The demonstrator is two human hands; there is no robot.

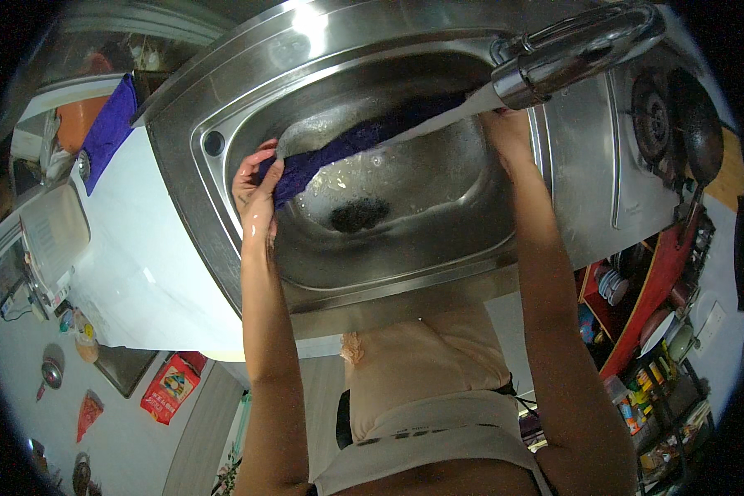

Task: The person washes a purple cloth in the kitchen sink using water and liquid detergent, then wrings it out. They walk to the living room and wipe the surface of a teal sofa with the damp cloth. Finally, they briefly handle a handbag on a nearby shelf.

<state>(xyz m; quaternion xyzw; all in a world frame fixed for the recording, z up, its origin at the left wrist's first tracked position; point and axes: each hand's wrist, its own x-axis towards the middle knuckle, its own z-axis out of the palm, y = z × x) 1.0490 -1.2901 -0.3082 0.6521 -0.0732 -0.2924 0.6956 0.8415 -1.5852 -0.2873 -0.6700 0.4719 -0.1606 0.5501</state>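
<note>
A wet dark purple cloth (347,146) is stretched slantwise across the stainless steel sink basin (397,260). My left hand (259,183) pinches its lower left end between thumb and fingers, at the basin's left side. At the right side, my right hand (509,133) is at the cloth's other end; the faucet and running water partly hide its fingers. From the chrome faucet (521,80) a stream of water (434,121) runs down to the left along the cloth. Water wets the basin floor around the dark drain (359,214).
Left of the sink is a white countertop (180,266), with another purple cloth (108,136) and a round metal strainer (84,165) at its far edge. A gas burner (651,121) and a wok (702,136) stand to the right. A red shelf (648,297) holds dishes below.
</note>
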